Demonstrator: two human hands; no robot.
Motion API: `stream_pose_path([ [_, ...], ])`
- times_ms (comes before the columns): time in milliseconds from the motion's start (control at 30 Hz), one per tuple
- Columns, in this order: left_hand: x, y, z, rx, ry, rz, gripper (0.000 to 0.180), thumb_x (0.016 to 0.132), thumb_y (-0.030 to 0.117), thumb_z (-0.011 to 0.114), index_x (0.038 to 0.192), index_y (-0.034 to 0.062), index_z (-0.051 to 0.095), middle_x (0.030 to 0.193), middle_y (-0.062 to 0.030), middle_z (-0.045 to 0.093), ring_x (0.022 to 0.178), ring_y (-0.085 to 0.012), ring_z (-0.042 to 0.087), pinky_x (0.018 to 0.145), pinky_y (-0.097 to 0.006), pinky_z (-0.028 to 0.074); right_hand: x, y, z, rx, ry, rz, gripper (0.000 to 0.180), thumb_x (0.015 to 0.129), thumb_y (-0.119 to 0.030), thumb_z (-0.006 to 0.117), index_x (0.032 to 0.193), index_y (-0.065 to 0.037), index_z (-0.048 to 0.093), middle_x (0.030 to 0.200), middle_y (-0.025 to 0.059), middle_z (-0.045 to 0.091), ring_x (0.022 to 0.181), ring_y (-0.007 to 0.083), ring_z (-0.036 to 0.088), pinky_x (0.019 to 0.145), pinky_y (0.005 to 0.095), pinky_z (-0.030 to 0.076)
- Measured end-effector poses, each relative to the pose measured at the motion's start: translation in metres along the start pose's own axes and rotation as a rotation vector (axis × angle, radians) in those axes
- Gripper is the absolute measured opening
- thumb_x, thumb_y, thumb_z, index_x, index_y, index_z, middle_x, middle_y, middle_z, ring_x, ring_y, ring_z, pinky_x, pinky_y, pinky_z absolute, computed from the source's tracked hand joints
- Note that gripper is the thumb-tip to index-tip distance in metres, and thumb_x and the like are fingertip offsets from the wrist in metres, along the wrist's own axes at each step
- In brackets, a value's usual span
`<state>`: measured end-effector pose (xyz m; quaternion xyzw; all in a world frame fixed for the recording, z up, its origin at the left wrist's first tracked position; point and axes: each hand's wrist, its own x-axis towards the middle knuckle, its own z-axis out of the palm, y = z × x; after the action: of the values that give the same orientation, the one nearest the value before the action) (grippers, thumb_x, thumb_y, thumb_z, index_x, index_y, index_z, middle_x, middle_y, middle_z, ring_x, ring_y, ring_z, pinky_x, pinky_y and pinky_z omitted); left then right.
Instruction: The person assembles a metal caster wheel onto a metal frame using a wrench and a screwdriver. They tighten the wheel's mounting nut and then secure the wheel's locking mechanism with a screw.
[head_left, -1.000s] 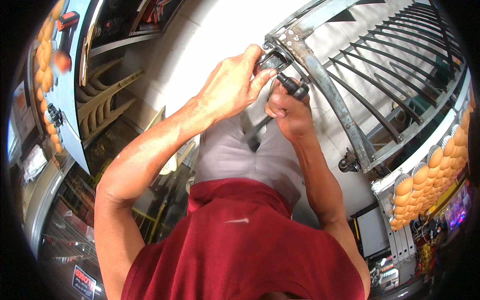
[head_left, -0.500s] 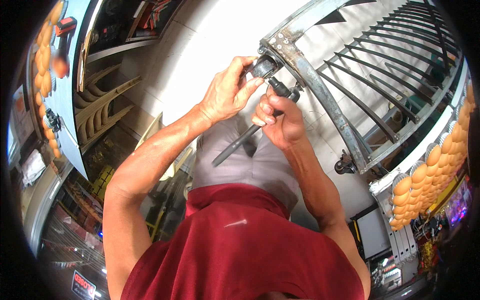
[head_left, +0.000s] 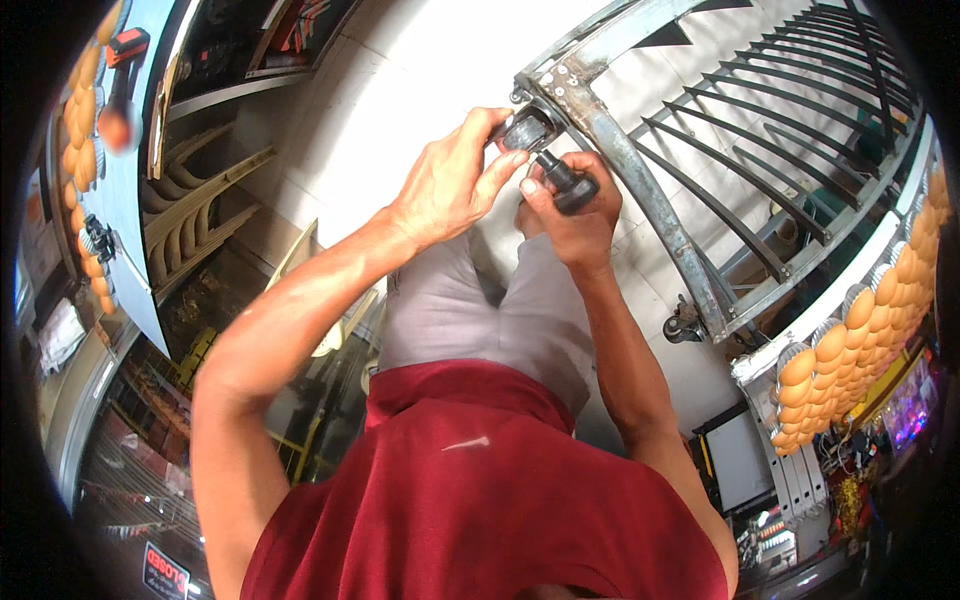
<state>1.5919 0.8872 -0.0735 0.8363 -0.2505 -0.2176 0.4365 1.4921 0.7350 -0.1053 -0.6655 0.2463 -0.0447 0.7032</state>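
My left hand closes its fingers and thumb round a black caster wheel at the corner of a worn metal frame. Just to the right, my right hand is wrapped round a black ratchet wrench. Its socket end points up toward the underside of the caster and sits close to my left thumb. Whether the socket is on a nut cannot be made out. The wrench's long handle is hidden behind my right hand.
Dark curved bars span the frame on the right. A second caster sticks out at its lower corner. Rounded orange pieces line a panel at right. Wooden racks and a light-blue board with a red-and-black tool stand left.
My right hand has turned, and the wrench handle that pointed down and left is now out of sight. My left hand stays at the caster.
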Motion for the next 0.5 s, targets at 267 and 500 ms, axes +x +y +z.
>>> stream_pose_path([
  [267, 0.039, 0.041, -0.03, 0.277, -0.344, -0.187, 0.041, 0.1, 0.037, 0.057, 0.107, -0.0031, 0.054, 0.069, -0.0221, 0.064, 0.072, -0.0345, 0.069, 0.064, -0.045, 0.052, -0.009, -0.014, 0.004, 0.297, -0.029, 0.31, 0.024, 0.077, 0.003, 0.076, 0.088, -0.007, 0.056, 0.077, 0.0009, 0.059, 0.065, 0.0108, 0.056, 0.062, 0.0276, 0.048],
  [500, 0.048, 0.043, -0.033, 0.245, -0.361, -0.232, 0.047, 0.101, 0.043, 0.054, 0.099, -0.0038, 0.057, 0.07, -0.0226, 0.065, 0.072, -0.0346, 0.069, 0.066, -0.045, 0.051, 0.008, 0.014, -0.005, -0.36, 0.084, -0.476, 0.033, 0.076, -0.002, 0.081, 0.097, -0.004, 0.057, 0.083, 0.0044, 0.061, 0.072, 0.0139, 0.06, 0.064, 0.0289, 0.05],
])
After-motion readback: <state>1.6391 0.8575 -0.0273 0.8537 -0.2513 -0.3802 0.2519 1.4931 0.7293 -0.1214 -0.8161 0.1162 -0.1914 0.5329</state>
